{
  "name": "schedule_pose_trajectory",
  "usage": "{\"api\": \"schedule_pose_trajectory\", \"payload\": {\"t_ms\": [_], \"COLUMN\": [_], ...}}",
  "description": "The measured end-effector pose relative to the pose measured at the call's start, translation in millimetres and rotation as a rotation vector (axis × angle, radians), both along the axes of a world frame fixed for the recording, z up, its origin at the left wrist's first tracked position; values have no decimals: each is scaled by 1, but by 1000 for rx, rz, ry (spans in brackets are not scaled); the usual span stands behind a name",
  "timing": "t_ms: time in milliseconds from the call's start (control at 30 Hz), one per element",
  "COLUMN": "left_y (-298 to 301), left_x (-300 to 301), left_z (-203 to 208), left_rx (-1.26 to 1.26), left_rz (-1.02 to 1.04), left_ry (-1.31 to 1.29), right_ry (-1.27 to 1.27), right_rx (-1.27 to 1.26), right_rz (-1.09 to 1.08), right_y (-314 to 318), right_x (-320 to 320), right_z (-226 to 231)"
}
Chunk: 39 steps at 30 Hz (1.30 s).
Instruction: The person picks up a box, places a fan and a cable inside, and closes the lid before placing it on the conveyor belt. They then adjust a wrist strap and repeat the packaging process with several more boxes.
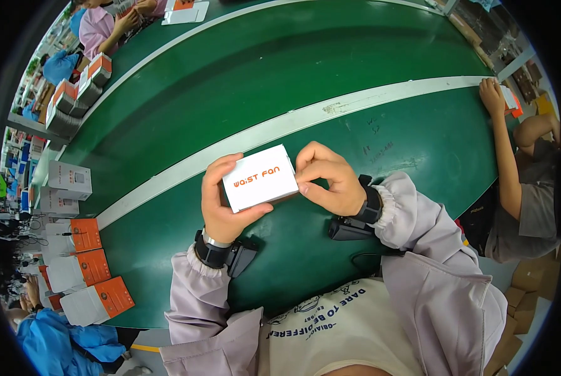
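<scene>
A small white cardboard box (pixel 259 178) with orange lettering is held up over the green table, tilted slightly. My left hand (pixel 222 199) grips its left end, with the thumb along the lower edge and the fingers at the upper left corner. At the box's right end, my right hand (pixel 330 180) pinches with thumb and forefinger close to the end edge; whatever flap lies between the fingertips is too small to make out. Both wrists wear black straps with dark devices.
Orange-and-white boxes (pixel 112 296) stand in a row at the left table edge, white boxes (pixel 70 180) behind them. A pale strip (pixel 230 141) crosses the green table (pixel 293 250). Co-workers sit at the far left, lower left and right, where another person's hand (pixel 492 97) rests near a box.
</scene>
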<state>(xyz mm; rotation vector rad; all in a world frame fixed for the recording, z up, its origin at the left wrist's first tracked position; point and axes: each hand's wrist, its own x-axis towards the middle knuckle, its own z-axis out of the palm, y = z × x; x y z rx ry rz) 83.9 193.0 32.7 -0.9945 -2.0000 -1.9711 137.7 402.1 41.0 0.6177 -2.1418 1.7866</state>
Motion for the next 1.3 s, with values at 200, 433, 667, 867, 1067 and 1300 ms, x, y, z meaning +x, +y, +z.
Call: {"api": "schedule_pose_trajectory", "payload": {"t_ms": [200, 433, 667, 867, 1067, 1300], "left_y": [-3, -3, -1, -1, -4, -3], "left_x": [0, 0, -1, 0, 2, 1], "left_z": [9, 10, 6, 5, 4, 3], "left_rx": [-241, -225, -227, -234, -240, -259], "left_rz": [36, 39, 20, 57, 52, 50], "left_ry": [143, 152, 152, 204, 189, 198], "right_ry": [60, 66, 391, 369, 248, 332], "right_rx": [-260, 54, 330, 94, 96, 238], "right_rz": [-81, -34, -3, -107, -160, -31], "right_y": [-6, 5, 13, -2, -4, 5], "right_x": [-11, -12, -26, -19, -19, -24], "right_z": [-8, -2, 8, -1, 7, 5]}}
